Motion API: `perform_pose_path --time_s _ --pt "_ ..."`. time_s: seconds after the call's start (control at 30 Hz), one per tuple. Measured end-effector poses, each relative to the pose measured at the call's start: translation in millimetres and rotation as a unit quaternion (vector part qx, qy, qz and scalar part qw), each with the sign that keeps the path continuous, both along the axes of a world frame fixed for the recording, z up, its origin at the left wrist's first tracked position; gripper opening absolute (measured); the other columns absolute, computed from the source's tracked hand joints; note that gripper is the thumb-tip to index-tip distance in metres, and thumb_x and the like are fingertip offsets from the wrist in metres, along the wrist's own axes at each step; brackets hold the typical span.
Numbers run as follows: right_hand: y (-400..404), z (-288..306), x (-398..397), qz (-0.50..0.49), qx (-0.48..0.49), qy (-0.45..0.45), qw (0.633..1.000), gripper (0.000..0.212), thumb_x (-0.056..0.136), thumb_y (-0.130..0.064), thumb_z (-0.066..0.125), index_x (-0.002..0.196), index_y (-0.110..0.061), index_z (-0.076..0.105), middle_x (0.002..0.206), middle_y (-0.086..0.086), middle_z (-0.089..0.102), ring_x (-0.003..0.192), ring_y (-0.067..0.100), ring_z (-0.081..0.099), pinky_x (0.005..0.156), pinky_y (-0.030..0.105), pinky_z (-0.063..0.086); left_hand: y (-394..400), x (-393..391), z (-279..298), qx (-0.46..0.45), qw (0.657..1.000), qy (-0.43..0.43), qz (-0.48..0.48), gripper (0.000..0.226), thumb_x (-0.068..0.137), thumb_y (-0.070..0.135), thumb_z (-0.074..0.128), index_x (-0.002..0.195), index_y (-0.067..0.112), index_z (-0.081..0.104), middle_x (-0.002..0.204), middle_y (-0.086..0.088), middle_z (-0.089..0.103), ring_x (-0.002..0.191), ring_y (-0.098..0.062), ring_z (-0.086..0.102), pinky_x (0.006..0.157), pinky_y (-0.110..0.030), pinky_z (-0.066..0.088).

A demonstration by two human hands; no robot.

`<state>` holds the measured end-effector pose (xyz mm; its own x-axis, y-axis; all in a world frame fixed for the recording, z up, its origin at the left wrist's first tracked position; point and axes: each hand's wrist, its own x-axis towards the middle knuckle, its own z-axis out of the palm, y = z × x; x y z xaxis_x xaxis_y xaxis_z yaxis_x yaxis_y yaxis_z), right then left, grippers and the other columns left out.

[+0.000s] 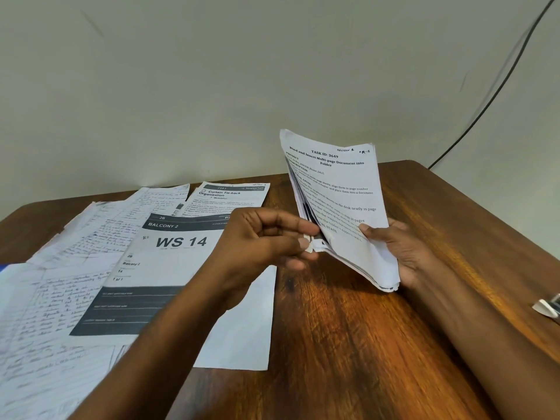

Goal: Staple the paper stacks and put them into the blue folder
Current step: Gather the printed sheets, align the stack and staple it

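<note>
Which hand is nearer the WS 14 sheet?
Left. The left hand hovers over the WS 14 sheet's right edge; the right hand holds the paper stack farther right.

1. One held paper stack [342, 207], right of centre.
2. Two printed sheets: WS 14 sheet [169, 253] and Curtain Tie-back sheet [230, 197].
3. Several handwritten pages [60, 283], lower left; exact number unclear.
4. Two hands: left hand [257, 237], right hand [400, 253].

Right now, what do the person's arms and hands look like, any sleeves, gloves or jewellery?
Both forearms are bare, with no sleeve in view. The left hand and right hand wear no gloves; no rings, watch or bands are visible on the fingers or wrists that show.
</note>
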<state>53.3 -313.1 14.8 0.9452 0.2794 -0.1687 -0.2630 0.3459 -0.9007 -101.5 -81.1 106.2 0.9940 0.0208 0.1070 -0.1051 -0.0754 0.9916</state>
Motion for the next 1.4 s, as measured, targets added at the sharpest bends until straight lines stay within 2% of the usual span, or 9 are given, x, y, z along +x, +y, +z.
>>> perform_pose_path --time_s 0.2,0.33,0.57,0.7,0.83,0.97,1.13,1.4 --pt "0.0 -2.0 2.9 -0.012 0.005 -0.005 1.000 0.045 0.083 0.003 0.072 0.128 -0.002 0.067 0.120 0.019 0.075 0.100 0.035 0.074 0.071 0.041 0.066 -0.5 1.7 -3.0 0.016 1.000 -0.008 0.019 0.025 0.087 -0.015 0.070 0.089 0.009 0.078 0.073 -0.009 0.077 0.069 -0.023 0.078 0.057 -0.028 0.062" --pt "-0.5 -1.9 3.7 -0.019 0.021 -0.014 1.000 0.051 0.079 0.001 0.076 0.129 -0.003 0.067 0.120 0.018 0.076 0.109 0.039 0.073 0.079 0.046 0.066 -0.4 3.7 -3.7 0.024 0.999 -0.009 0.031 0.021 0.087 -0.014 0.070 0.090 0.006 0.073 0.070 -0.007 0.075 0.070 -0.024 0.078 0.061 -0.034 0.062" --pt "-2.7 -0.9 2.1 -0.048 0.041 -0.038 0.997 0.045 0.085 0.000 0.074 0.129 -0.003 0.067 0.119 0.016 0.076 0.097 0.031 0.077 0.071 0.039 0.065 -4.6 3.5 -3.1 0.014 0.999 0.000 0.030 0.017 0.085 -0.008 0.077 0.092 0.006 0.069 0.076 -0.011 0.078 0.075 -0.029 0.080 0.061 -0.034 0.062" --pt "-2.8 -0.7 1.5 -0.058 0.052 -0.039 0.996 0.044 0.089 0.002 0.071 0.132 -0.003 0.065 0.121 0.016 0.075 0.108 0.036 0.073 0.079 0.045 0.065 -4.0 3.4 -3.4 0.013 0.999 -0.006 0.031 0.015 0.084 -0.004 0.079 0.093 0.004 0.071 0.077 -0.011 0.078 0.076 -0.029 0.079 0.064 -0.037 0.062" --pt "-1.9 2.9 -0.1 -0.067 0.050 -0.039 0.996 0.039 0.090 0.002 0.071 0.128 -0.005 0.068 0.119 0.014 0.077 0.100 0.031 0.076 0.075 0.042 0.066 -3.9 5.3 -5.0 0.012 0.999 -0.012 0.041 0.016 0.086 -0.006 0.077 0.093 0.007 0.074 0.077 -0.009 0.078 0.076 -0.027 0.080 0.064 -0.037 0.063" --pt "-2.2 3.1 -0.4 -0.058 0.049 -0.040 0.996 0.037 0.090 0.001 0.070 0.126 -0.007 0.069 0.121 0.014 0.076 0.105 0.033 0.073 0.082 0.045 0.065 -5.2 5.4 -4.7 0.007 0.999 -0.023 0.029 0.019 0.088 -0.008 0.074 0.093 0.010 0.073 0.077 -0.006 0.078 0.080 -0.029 0.081 0.060 -0.033 0.063" --pt "-0.7 2.0 -1.2 -0.056 0.042 -0.048 0.996 0.039 0.089 0.000 0.072 0.127 -0.006 0.069 0.118 0.014 0.077 0.097 0.029 0.077 0.073 0.039 0.066 -6.2 4.7 -4.3 0.000 0.999 -0.034 0.025 0.019 0.087 -0.009 0.074 0.094 0.008 0.072 0.080 -0.011 0.079 0.080 -0.028 0.081 0.056 -0.031 0.063" --pt "0.8 -2.1 0.0 -0.052 0.041 -0.047 0.997 0.040 0.083 -0.004 0.076 0.123 -0.010 0.070 0.120 0.013 0.076 0.107 0.033 0.074 0.077 0.041 0.065 -5.9 7.6 -7.0 0.001 0.998 -0.025 0.052 0.019 0.088 -0.008 0.075 0.093 0.010 0.073 0.080 -0.010 0.080 0.077 -0.026 0.081 0.057 -0.031 0.062"
